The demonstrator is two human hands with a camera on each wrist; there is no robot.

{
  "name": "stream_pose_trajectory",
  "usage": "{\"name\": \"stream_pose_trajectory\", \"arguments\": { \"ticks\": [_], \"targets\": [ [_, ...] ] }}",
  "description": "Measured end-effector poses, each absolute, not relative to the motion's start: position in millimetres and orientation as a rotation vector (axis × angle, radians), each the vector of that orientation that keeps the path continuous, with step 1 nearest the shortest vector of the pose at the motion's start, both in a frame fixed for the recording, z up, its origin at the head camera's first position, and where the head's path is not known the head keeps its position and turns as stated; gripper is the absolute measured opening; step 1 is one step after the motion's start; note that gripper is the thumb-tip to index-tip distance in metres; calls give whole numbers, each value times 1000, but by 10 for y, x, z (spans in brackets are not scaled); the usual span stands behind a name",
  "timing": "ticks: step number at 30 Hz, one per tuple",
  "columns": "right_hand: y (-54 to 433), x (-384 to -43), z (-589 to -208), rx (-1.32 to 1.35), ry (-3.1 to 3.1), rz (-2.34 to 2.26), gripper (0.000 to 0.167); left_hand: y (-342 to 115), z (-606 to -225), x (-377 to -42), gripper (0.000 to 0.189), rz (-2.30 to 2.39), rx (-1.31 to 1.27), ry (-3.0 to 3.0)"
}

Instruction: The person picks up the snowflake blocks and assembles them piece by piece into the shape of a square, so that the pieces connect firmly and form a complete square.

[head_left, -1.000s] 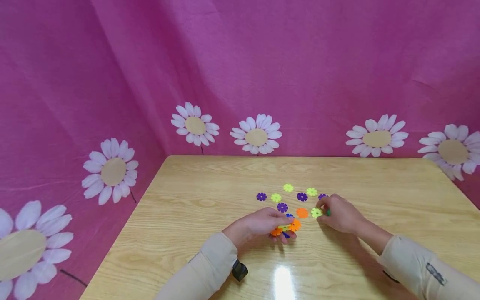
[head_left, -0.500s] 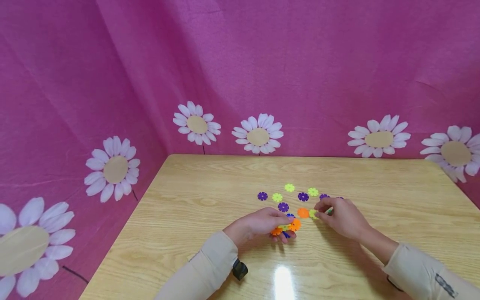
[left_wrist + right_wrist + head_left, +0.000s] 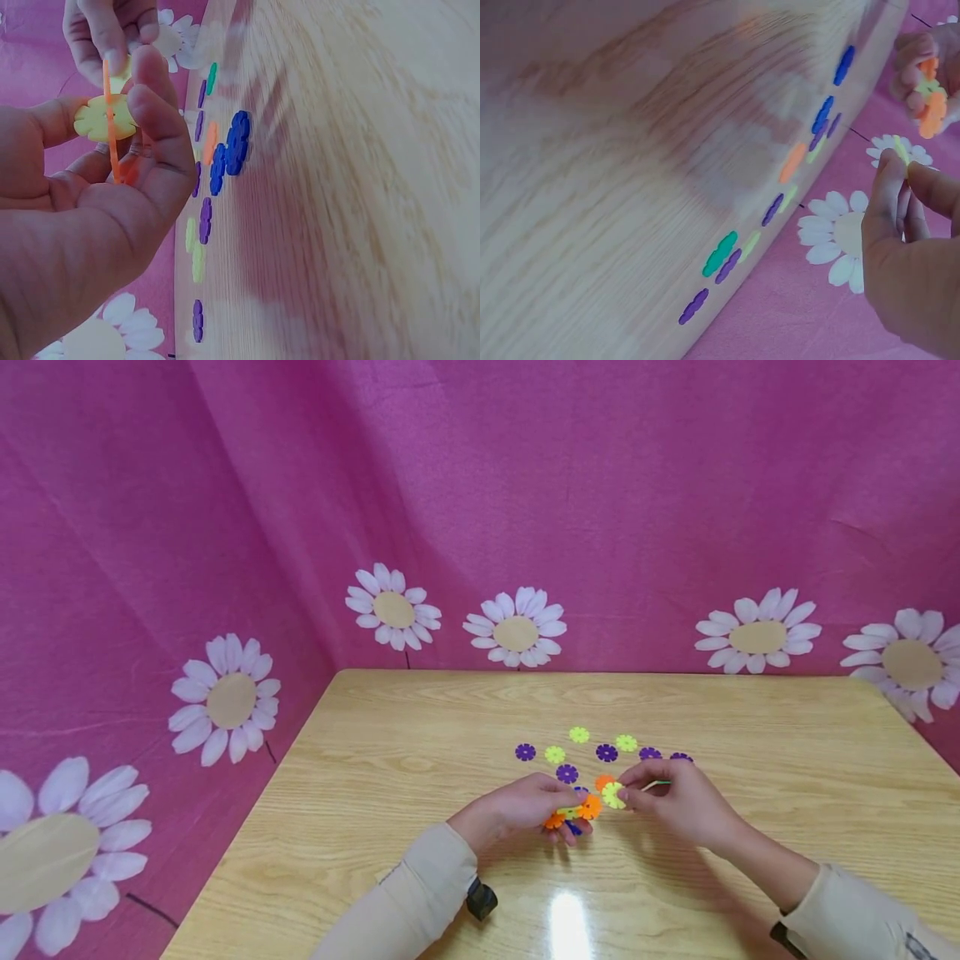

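Observation:
My left hand (image 3: 517, 802) holds a joined piece of notched plastic discs, with orange discs (image 3: 591, 807) at both ends and a yellow disc (image 3: 103, 120) between them. In the right wrist view this joined piece (image 3: 931, 112) shows beyond the fingers. Between thumb and fingers, my right hand (image 3: 693, 806) pinches a single yellow disc (image 3: 612, 795) by its edge, raised above the table. That loose disc (image 3: 901, 148) stands close to the right of the joined piece. In the head view, a green disc (image 3: 660, 782) is mostly covered by the right hand.
On the wooden table (image 3: 420, 735) lie several loose discs: purple (image 3: 525, 752), yellow (image 3: 579, 735), an orange one (image 3: 604, 782) behind the hands, and two blue ones (image 3: 238, 142). A pink cloth (image 3: 630, 510) with white flowers hangs beyond the table's far edge.
My right hand has picked up the yellow disc and brought it left, closer to the joined piece. The left hand stays nearly still.

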State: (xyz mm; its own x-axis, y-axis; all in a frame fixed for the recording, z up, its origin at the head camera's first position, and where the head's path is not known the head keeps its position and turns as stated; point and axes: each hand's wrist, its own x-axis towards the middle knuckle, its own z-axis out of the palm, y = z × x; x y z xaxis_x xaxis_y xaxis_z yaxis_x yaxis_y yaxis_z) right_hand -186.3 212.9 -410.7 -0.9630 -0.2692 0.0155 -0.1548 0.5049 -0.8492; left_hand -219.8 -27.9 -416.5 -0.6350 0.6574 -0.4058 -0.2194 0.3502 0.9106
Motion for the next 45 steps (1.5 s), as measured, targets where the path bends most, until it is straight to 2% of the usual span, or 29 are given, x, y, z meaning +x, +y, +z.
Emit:
{"name": "stream_pose_trajectory", "arguments": {
  "ticks": [5, 29, 37, 45],
  "targets": [
    [2156, -1804, -4072, -386, 2573, -1526, 20, -285, -4188, -2211, 36, 1382, 405, 1836],
    [2081, -1699, -4149, -592, 2759, -1483, 5, -258, -4131, -2169, 35, 1439, 359, 1793],
    [2025, -1689, -4205, -568, 2804, -1508, 7, -254, -4150, -2169, 34, 1448, 372, 1785],
    [2101, -1752, -4147, -659, 2660, -1538, 5, -259, -4200, -2165, 49, 1426, 464, 1635]
  ]
}}
